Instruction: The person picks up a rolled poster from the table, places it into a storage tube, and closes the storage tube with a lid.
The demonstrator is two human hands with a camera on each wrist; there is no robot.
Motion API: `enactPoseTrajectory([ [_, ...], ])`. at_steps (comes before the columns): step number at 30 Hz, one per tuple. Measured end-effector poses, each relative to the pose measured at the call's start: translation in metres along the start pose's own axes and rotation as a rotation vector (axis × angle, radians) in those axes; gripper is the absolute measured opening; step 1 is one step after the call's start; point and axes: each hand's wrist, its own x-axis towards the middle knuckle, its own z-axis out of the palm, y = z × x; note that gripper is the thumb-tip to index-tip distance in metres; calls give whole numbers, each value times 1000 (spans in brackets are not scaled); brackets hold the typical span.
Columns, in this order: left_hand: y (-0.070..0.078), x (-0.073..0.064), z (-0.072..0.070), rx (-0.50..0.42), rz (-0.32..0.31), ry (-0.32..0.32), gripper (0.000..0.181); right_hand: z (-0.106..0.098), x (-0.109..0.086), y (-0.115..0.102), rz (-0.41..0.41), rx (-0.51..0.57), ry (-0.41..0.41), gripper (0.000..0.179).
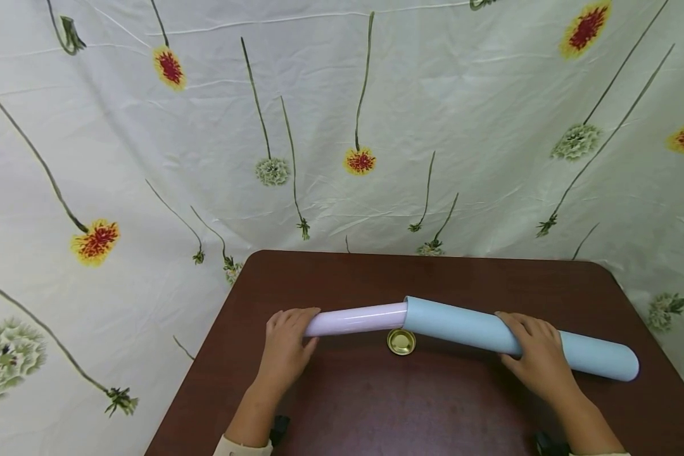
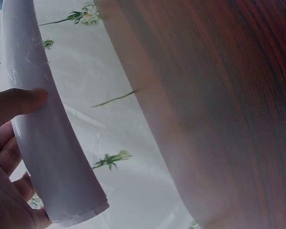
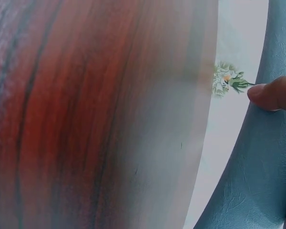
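In the head view a light-blue tube (image 1: 456, 325) slants across the right half of the table. My right hand (image 1: 537, 353) grips it around its middle. A thinner, glossy lilac tube (image 1: 359, 319) meets its left mouth, and the lilac tube's right end is hidden there, apparently inside. My left hand (image 1: 285, 345) holds the lilac tube by its left end. The left wrist view shows the thumb across the lilac tube (image 2: 52, 133) and fingers behind it. In the right wrist view a thumb presses on the blue tube (image 3: 257, 162); the other fingers are mostly hidden.
A round gold lid (image 1: 401, 342) lies on the dark reddish-brown table (image 1: 387, 405), just below where the tubes meet. White cloth (image 1: 319, 126) printed with flowers hangs behind the table and along its sides.
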Motion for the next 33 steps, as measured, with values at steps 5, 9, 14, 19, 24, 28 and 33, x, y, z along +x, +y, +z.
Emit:
enactPoseTrajectory([
  [5, 1, 1, -1, 0, -8, -2, 56, 0, -1, -1, -2, -2, 2, 96],
  [9, 2, 1, -2, -13, -15, 2, 55, 1, -2, -1, -3, -8, 5, 96],
  [14, 2, 0, -2, 4, -30, -6, 57, 2, -3, -1, -9, -7, 1, 95],
  [19, 1, -1, -2, 26, -66, -35, 61, 3, -5, -2, -9, -4, -2, 94],
  [24, 0, -2, -1, -24, -91, -27, 57, 4, -5, -3, -9, 4, 3, 93],
  [28, -1, -1, 1, -85, -126, -18, 61, 5, -5, -2, -12, 1, -5, 94],
  [33, -2, -2, 1, -140, -194, -30, 63, 8, -5, 0, -13, -8, -18, 94],
])
